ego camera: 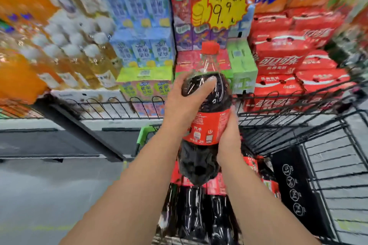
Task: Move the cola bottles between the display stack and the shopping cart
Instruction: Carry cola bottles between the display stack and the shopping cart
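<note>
A large cola bottle with a red cap and red label is held up in the middle of the head view, above the shopping cart. My left hand grips its upper shoulder, thumb across the dark front. My right hand holds the label on the right side, its fingers hidden behind the bottle. Several more cola bottles lie in the cart below the held one. The display stack of red cola cartons stands beyond the cart at the right.
Stacks of blue, green and purple drink cartons fill the middle back, with a yellow price sign. Shrink-wrapped yellow and orange drink bottles stand at the left behind a low wire fence. A black cart panel is at the right.
</note>
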A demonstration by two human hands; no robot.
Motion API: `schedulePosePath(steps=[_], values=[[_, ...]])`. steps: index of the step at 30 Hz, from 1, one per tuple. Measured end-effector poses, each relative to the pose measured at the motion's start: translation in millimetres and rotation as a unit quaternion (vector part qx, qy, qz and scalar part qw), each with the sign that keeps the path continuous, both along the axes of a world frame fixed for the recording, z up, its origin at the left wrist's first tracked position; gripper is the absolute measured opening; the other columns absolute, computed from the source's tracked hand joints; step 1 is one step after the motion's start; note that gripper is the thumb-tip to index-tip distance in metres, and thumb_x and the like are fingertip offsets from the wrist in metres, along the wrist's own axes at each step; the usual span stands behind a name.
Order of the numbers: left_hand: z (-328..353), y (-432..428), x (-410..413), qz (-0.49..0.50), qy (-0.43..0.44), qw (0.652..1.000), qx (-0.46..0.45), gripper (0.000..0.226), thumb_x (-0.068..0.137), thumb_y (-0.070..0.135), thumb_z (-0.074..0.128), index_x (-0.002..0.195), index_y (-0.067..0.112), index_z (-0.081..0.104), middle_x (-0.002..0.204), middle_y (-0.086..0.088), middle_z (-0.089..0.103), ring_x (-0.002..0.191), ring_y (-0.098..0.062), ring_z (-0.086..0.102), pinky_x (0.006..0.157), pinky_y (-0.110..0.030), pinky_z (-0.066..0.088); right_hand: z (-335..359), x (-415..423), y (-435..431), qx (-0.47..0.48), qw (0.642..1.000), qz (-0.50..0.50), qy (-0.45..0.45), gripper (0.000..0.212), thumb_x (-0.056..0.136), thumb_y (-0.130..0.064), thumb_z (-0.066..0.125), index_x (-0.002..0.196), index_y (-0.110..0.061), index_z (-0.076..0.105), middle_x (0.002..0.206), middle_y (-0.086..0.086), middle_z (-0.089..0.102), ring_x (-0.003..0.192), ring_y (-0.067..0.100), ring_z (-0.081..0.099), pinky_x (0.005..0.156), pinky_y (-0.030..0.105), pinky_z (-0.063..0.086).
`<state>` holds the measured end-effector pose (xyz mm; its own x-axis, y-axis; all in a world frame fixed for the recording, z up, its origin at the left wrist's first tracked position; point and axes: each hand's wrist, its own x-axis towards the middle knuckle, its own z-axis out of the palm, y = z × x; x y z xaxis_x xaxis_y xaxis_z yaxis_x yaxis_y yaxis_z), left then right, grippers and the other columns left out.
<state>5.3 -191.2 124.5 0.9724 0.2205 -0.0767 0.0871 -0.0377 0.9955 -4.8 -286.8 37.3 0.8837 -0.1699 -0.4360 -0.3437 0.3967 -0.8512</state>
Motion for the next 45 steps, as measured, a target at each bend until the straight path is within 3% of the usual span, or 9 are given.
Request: schedulePosePath(steps=[4,10,15,18,22,30,33,39,45], values=[[66,22,-8,0.041,-0.086,0.995,0.019,0.043,0.059,0.057,0.075,0.097,0.043,0.061,0.091,0.027,0.07,0.084,0.009,0.066,0.067,-0.009,0.049,65,13,27,0.033,0.992,0.055,-0.107,0.042,0.074,-0.074,0.042,0.075,-0.048,0.075,0.089,-0.009,0.076,0.092,0.015,0.071,0.098,0.044,0.05],[154,72,-34,0.131,-0.196,0.97,0.058,0.067,0.048,0.067,0.07,0.107,0.038,0.06,0.114,0.007,0.069,0.102,-0.009,0.067,0.09,-0.032,0.054,158,21,85,0.073,0.967,0.123,-0.212,0.044,0.083,-0.066,0.044,0.076,-0.039,0.078,0.089,-0.004,0.077,0.094,0.019,0.07,0.099,0.047,0.049],[207,127,-65,0.178,-0.272,0.935,0.14,0.085,0.053,0.069,0.066,0.125,0.024,0.059,0.113,0.009,0.069,0.1,0.0,0.065,0.086,-0.02,0.05,210,7,145,0.082,0.942,0.165,-0.279,0.046,0.089,-0.059,0.043,0.076,-0.031,0.076,0.107,0.005,0.073,0.089,0.007,0.069,0.094,0.03,0.052],[228,168,-92,0.184,-0.314,0.914,0.18,0.079,0.058,0.062,0.07,0.127,0.026,0.055,0.108,0.016,0.067,0.091,0.014,0.062,0.075,-0.004,0.044,236,-11,188,0.102,0.934,0.2,-0.279,0.047,0.071,-0.069,0.046,0.067,-0.035,0.077,0.086,-0.001,0.076,0.089,0.019,0.069,0.095,0.042,0.051],[244,233,-136,0.201,-0.326,0.901,0.205,0.059,0.058,0.066,0.065,0.113,0.055,0.048,0.103,0.031,0.062,0.095,0.016,0.06,0.075,-0.004,0.047,257,-42,254,0.108,0.913,0.25,-0.304,0.046,0.077,-0.069,0.044,0.064,-0.038,0.076,0.076,-0.005,0.076,0.075,0.014,0.072,0.072,0.033,0.054],[260,386,-216,0.274,-0.347,0.867,0.231,0.055,0.057,0.07,0.066,0.108,0.06,0.046,0.104,0.037,0.058,0.098,0.021,0.055,0.08,-0.007,0.046,276,-112,417,0.143,0.878,0.325,-0.32,0.053,0.09,-0.063,0.036,0.066,-0.038,0.076,0.076,-0.005,0.076,0.071,0.011,0.072,0.07,0.032,0.051],[266,443,-241,0.301,-0.362,0.847,0.247,0.062,0.06,0.068,0.066,0.117,0.047,0.054,0.1,0.042,0.058,0.097,0.017,0.057,0.08,-0.01,0.048,285,-135,481,0.16,0.868,0.345,-0.319,0.05,0.086,-0.064,0.04,0.069,-0.035,0.076,0.081,-0.001,0.076,0.076,0.015,0.072,0.072,0.035,0.053],[271,540,-272,0.356,-0.349,0.83,0.251,0.07,0.061,0.066,0.066,0.124,0.037,0.056,0.115,0.017,0.064,0.111,0.0,0.06,0.1,-0.04,0.048,290,-159,590,0.172,0.844,0.399,-0.314,0.054,0.094,-0.057,0.034,0.066,-0.037,0.076,0.075,-0.006,0.075,0.07,0.008,0.071,0.062,0.027,0.051],[260,641,-273,0.4,-0.351,0.81,0.246,0.069,0.063,0.062,0.067,0.125,0.034,0.058,0.111,0.024,0.062,0.106,0.01,0.057,0.094,-0.027,0.051,285,-159,694,0.159,0.83,0.44,-0.305,0.056,0.094,-0.059,0.034,0.064,-0.037,0.075,0.073,-0.007,0.074,0.069,0.009,0.071,0.06,0.026,0.052]])
